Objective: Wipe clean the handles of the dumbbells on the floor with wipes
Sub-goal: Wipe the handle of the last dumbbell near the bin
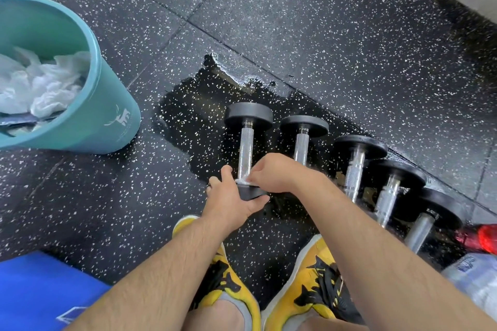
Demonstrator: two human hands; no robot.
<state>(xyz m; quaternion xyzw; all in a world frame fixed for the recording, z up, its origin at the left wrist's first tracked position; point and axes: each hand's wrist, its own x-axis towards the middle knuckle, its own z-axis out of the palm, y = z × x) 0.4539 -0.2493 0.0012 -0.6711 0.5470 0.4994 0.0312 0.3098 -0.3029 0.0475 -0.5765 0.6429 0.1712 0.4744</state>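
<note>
Several black dumbbells with knurled silver handles lie in a row on the speckled rubber floor. On the leftmost dumbbell, my left hand grips the near black end. My right hand pinches a white wipe round the near end of its handle. The second dumbbell is partly hidden behind my right hand. Three more dumbbells run off to the right, behind my right forearm.
A teal bin holding crumpled white wipes stands at the left. A wet patch darkens the floor around the dumbbells. A wipes packet and a red object lie at the right. A blue mat is bottom left. My yellow shoes are below.
</note>
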